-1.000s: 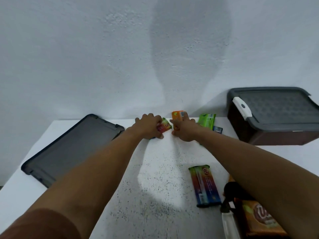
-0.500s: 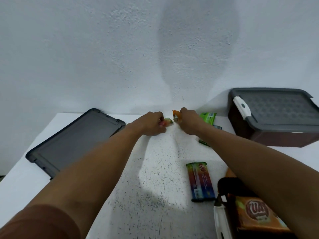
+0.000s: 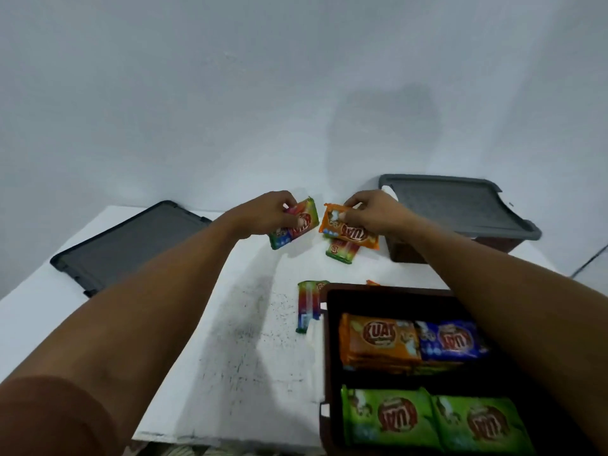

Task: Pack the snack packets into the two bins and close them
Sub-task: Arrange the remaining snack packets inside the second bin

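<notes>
Both hands have come up off the table (image 3: 230,373) since a moment ago, each bringing its packet with it, and the near bin now shows far more of its inside.

At ten o'clock on the table a dark lid (image 3: 131,238) lies flat, well apart from everything else. Around twelve o'clock the left hand (image 3: 266,213) pinches a red-green packet (image 3: 296,225) between thumb and curled fingers, holding it tilted above the table. Just beside it the right hand (image 3: 371,212) grips an orange packet (image 3: 348,230) by its top edge, fingers curled over it. The two packets are close but not touching.

Under the orange one a small packet (image 3: 340,251) lies on the table, partly hidden. Near the middle a striped packet (image 3: 307,304) lies flat, its right edge just beside the corner of the open bin (image 3: 324,357).

That bin sits at four o'clock. Its far half holds an orange stack (image 3: 378,343) with a blue packet (image 3: 450,340) to the right; its near half holds two green packets (image 3: 388,416) side by side. The right forearm crosses over it.

At two o'clock, by the wall, the shut bin (image 3: 460,209) stands with its grey cover on.
</notes>
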